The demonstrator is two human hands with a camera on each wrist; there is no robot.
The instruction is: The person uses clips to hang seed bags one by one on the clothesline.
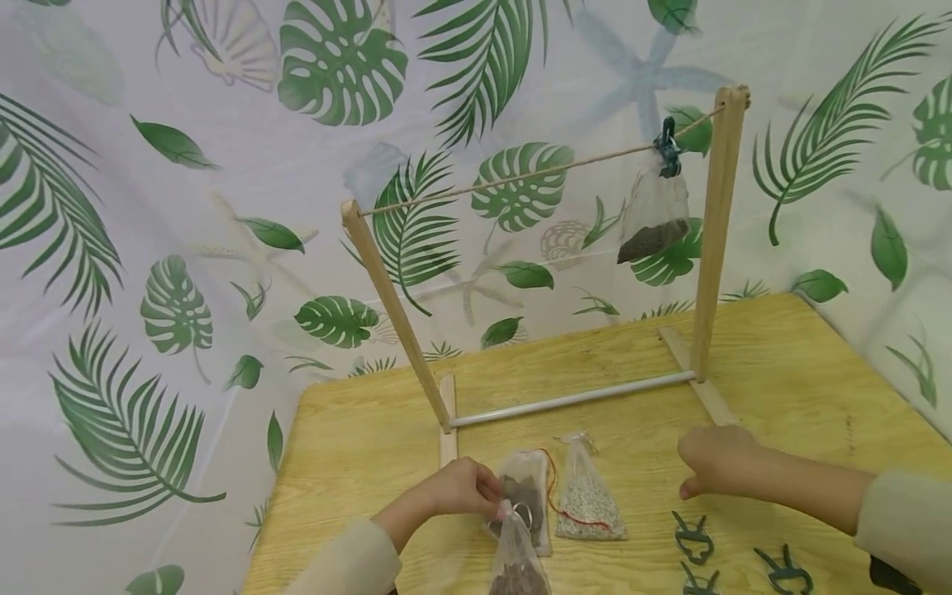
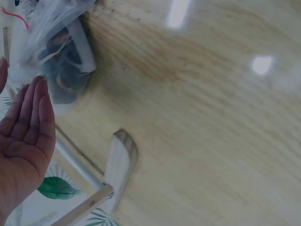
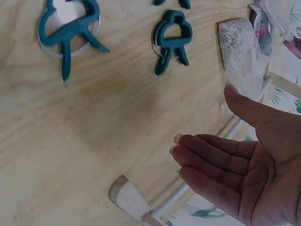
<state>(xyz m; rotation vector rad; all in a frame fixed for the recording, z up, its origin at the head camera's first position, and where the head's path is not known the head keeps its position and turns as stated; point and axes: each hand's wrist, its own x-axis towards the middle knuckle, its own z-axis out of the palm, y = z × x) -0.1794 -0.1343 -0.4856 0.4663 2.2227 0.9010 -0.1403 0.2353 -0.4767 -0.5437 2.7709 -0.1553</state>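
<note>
My left hand (image 1: pixel 464 489) pinches the gathered top of a sheer drawstring bag (image 1: pixel 516 566) with dark contents. Behind it, another mesh bag (image 1: pixel 526 494) of dark pieces lies flat on the table. To its right is a bag of pale speckled grains (image 1: pixel 583 496), with a red string (image 1: pixel 552 479) across it. My right hand (image 1: pixel 717 463) hovers over the table, holding nothing; the right wrist view shows its fingers (image 3: pixel 216 183) loosely extended. Nearest to it are several dark green spring clips (image 1: pixel 693 541), one also seen in the right wrist view as a clip (image 3: pixel 173 40).
A wooden frame with two posts (image 1: pixel 714 240) and a white bottom bar (image 1: pixel 573 398) stands at the back. A rope (image 1: pixel 521 176) runs between the post tops. Near the right post, a green clip (image 1: pixel 668 150) holds a hanging bag (image 1: pixel 658 219) with dark contents. A leaf-printed sheet (image 1: pixel 245 330) hangs behind.
</note>
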